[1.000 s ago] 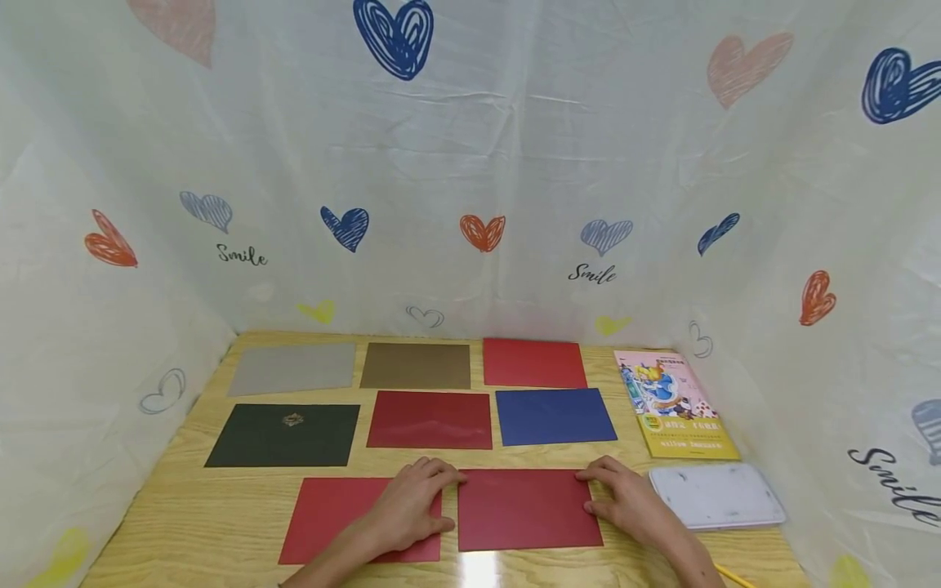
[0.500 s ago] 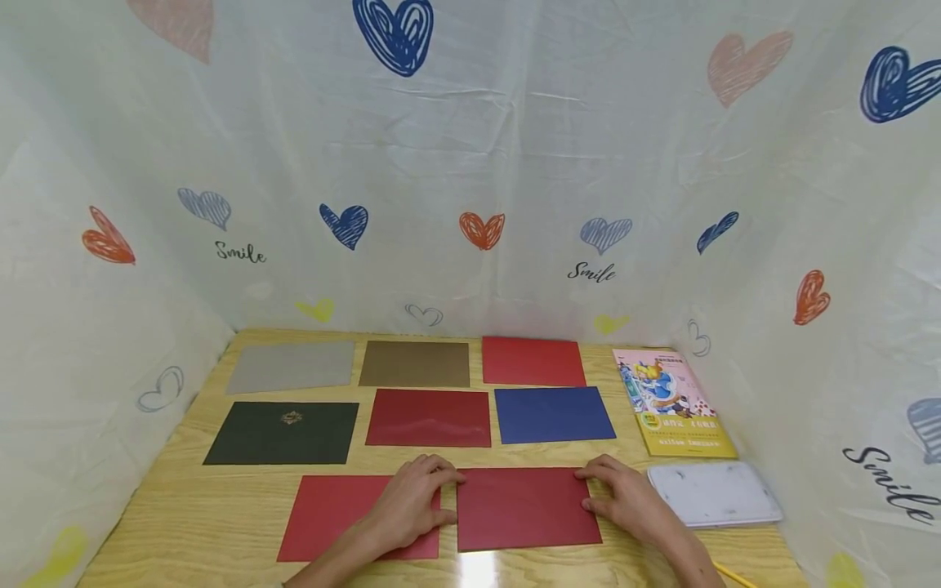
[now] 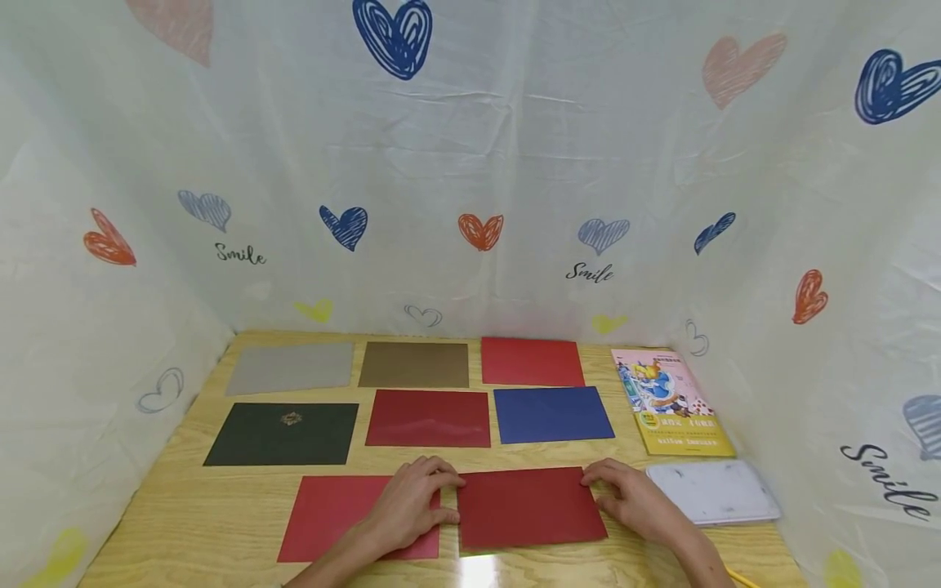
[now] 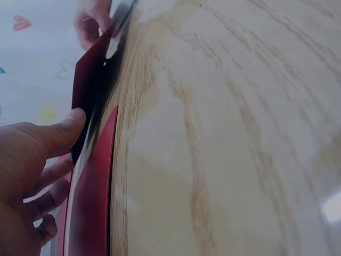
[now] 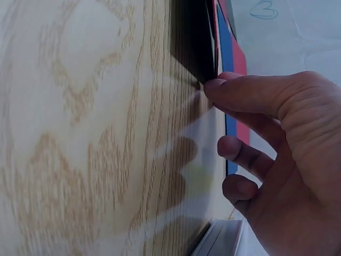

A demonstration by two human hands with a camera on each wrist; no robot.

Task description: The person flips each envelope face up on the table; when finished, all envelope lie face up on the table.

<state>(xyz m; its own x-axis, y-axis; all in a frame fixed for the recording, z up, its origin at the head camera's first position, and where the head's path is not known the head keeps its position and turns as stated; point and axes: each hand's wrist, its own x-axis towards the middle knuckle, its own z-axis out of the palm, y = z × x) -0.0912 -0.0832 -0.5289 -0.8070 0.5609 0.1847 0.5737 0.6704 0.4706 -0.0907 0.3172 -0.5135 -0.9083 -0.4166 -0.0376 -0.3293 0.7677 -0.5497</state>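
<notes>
Dark red card (image 3: pixel 531 506) flat at tabletop (image 3: pixel 220 506) front edge, long axis left to right, slightly skewed. Left hand (image 3: pixel 412 506) pinching left edge, right hand (image 3: pixel 632 502) pinching right edge.

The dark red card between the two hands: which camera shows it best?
The head view: the dark red card lies whole on the table, left hand and right hand at its sides. The left wrist view shows it only edge-on and partly lifted; the right wrist view shows a dark sliver.

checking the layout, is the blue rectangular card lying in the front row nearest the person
No, the blue rectangular card lies in the middle row, behind the dark red card.
</notes>
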